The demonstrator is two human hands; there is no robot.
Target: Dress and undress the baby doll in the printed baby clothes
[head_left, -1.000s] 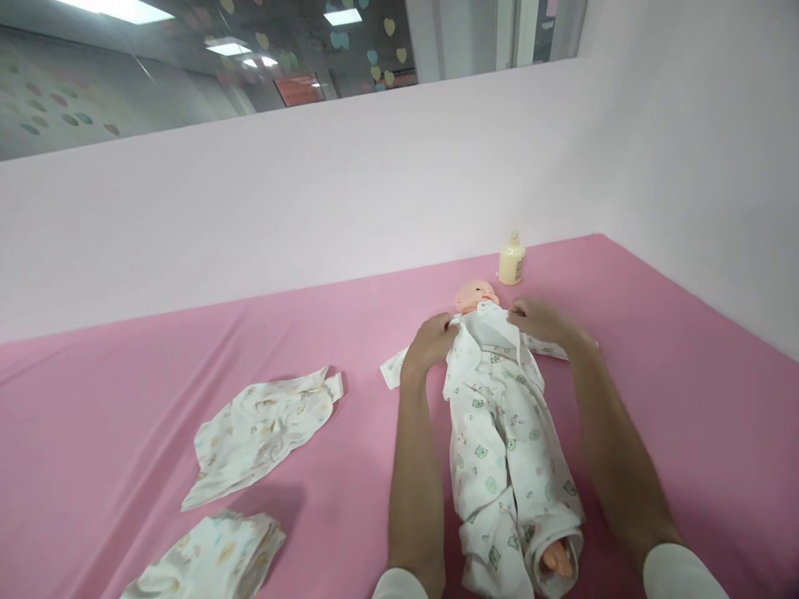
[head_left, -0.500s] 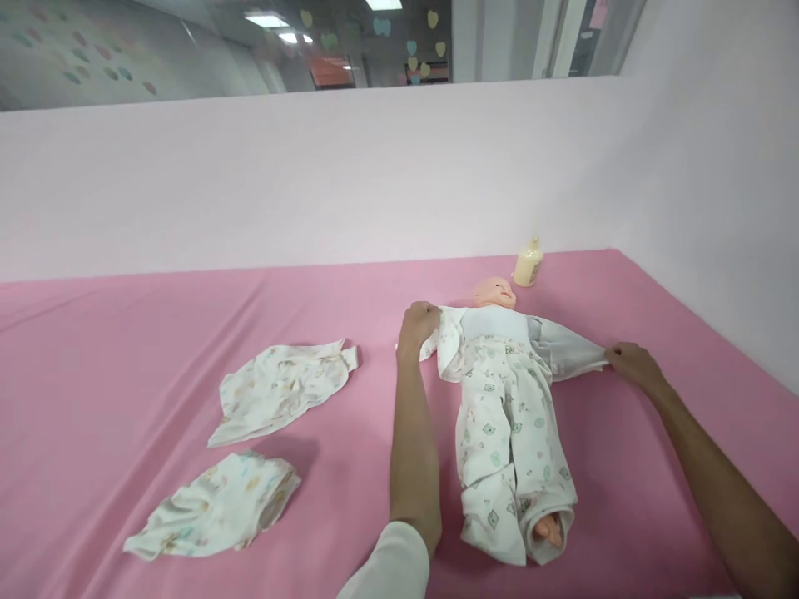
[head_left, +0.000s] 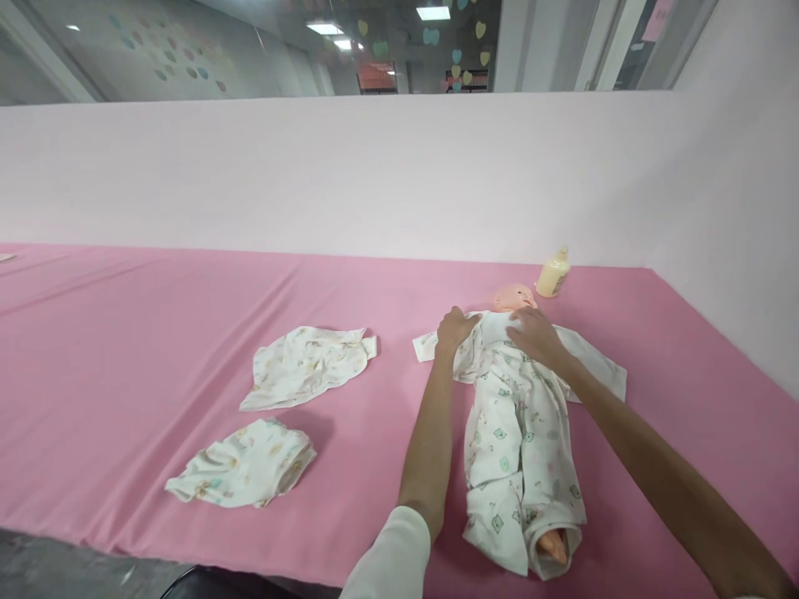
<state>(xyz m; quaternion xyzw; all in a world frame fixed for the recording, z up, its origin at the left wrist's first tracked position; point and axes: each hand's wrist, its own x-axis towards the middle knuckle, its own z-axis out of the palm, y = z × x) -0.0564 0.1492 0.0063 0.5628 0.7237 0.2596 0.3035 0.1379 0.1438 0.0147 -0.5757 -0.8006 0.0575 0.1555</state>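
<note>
A baby doll (head_left: 513,297) lies on its back, dressed in a white long-sleeved baby shirt (head_left: 602,362) and white patterned pants (head_left: 499,433). One foot (head_left: 553,545) shows at a pant cuff. My left hand (head_left: 455,329) is closed on the shirt near the doll's shoulder, at the left of the view. On the upper chest, just below the head, rests my right hand (head_left: 538,334), its finger and thumb apart and touching the cloth. Both sleeves stretch out sideways on the bed. The right forearm hides part of the shirt and the sleeve.
A pale yellow bottle (head_left: 553,274) stands beyond the doll's head. Two printed baby garments (head_left: 309,364) lie to the left, the nearer one a folded piece (head_left: 246,466). Pink sheeting (head_left: 156,333) covers the surface, with a white wall (head_left: 312,175) behind.
My right hand has let go of the sleeve end and moved left onto the doll's chest. My left hand has shifted inward from the other sleeve to the shirt's shoulder. The view has shifted left.
</note>
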